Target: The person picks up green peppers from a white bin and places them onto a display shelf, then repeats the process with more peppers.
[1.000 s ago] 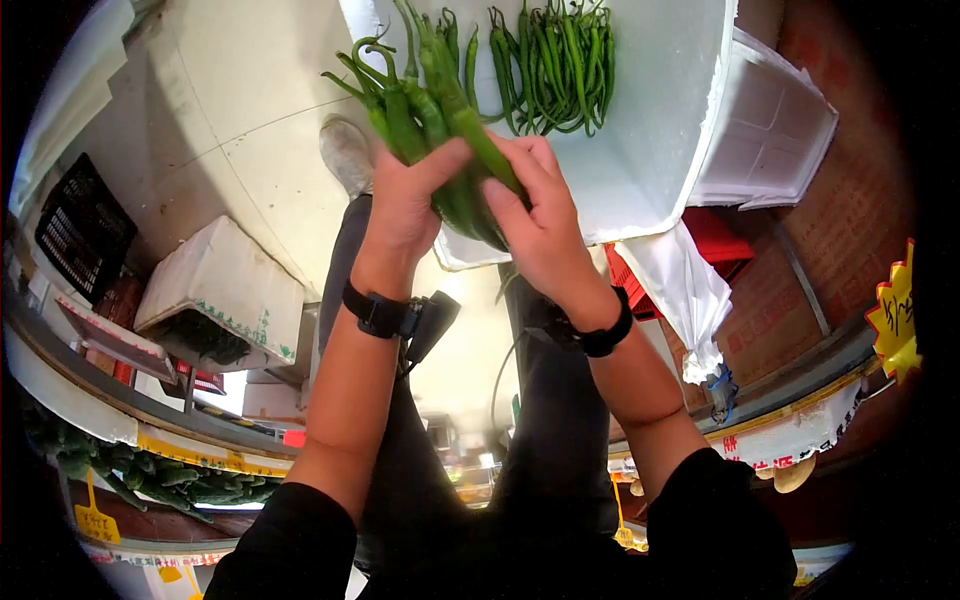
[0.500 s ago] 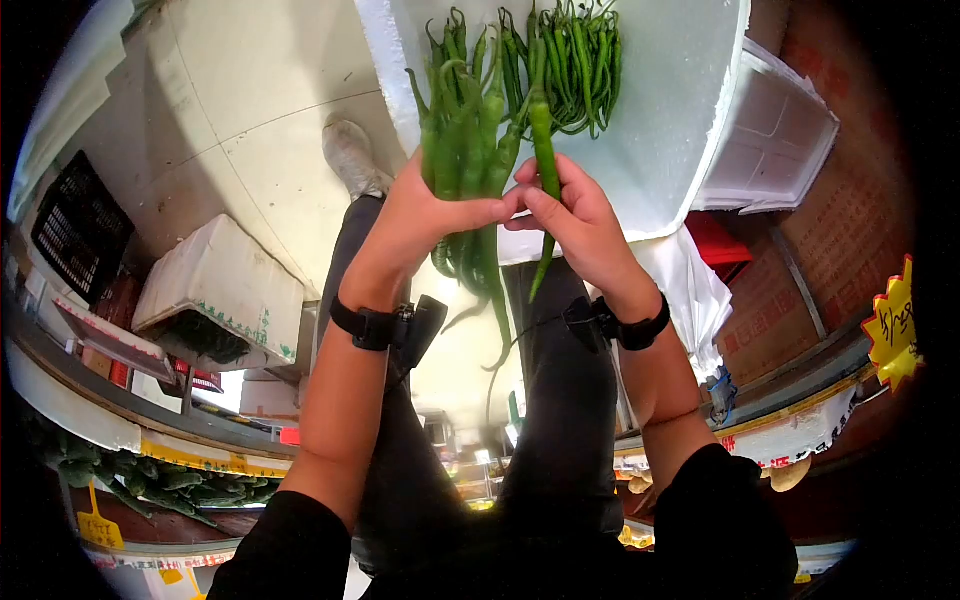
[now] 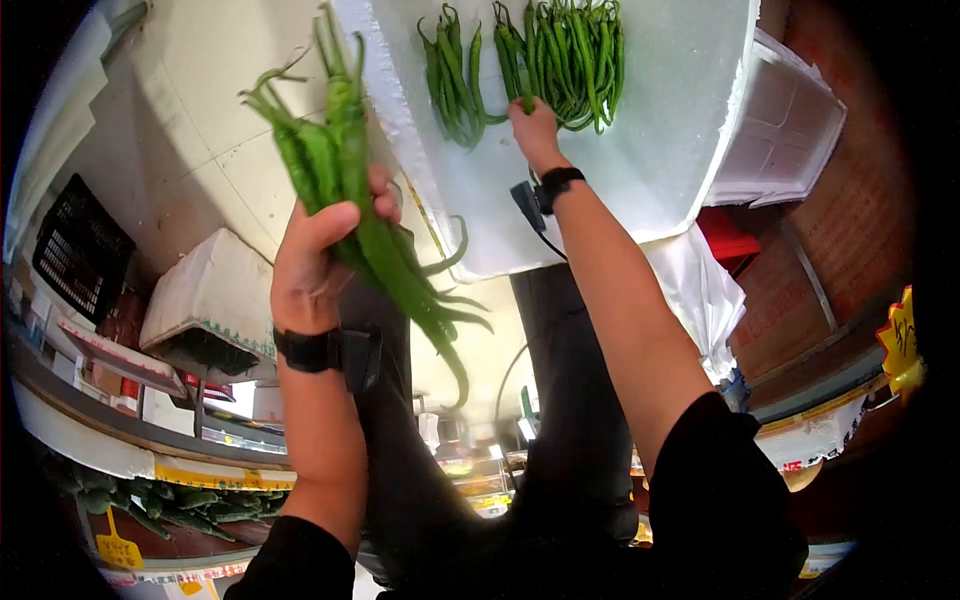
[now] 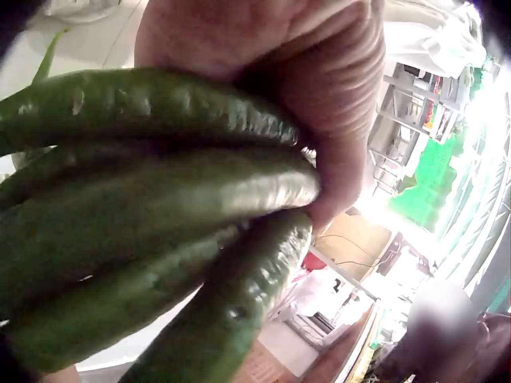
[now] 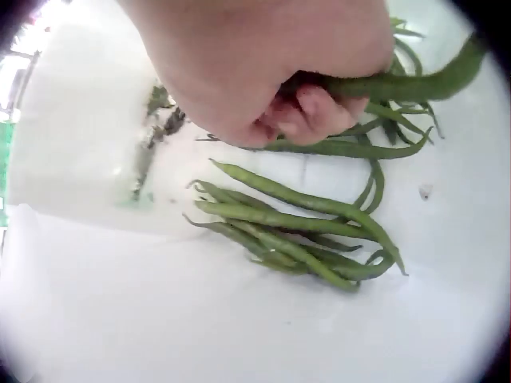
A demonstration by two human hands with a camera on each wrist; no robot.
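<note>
My left hand (image 3: 325, 235) grips a bunch of long green peppers (image 3: 375, 240) outside the white foam box (image 3: 640, 180), stems pointing up and away. In the left wrist view the peppers (image 4: 160, 183) fill the front, with the hand (image 4: 279, 64) curled round them. Inside the box, my right hand (image 3: 537, 135) holds a green pepper at the near edge of the larger pile (image 3: 580, 60). A smaller group of peppers (image 3: 455, 80) lies to its left. In the right wrist view curled fingers of the hand (image 5: 271, 72) wrap one pepper (image 5: 415, 84) above a separate group (image 5: 295, 231).
A second white foam box (image 3: 210, 305) holding dark greens stands at the left, beside a black crate (image 3: 80, 250). Right of the large box are a white container (image 3: 780, 130) and a red crate (image 3: 728, 240). Shelves with green vegetables (image 3: 180, 505) run along the lower left.
My hands have separated. The left hand has moved left and tilted its bunch; the right hand has moved up into the box with a single pepper.
</note>
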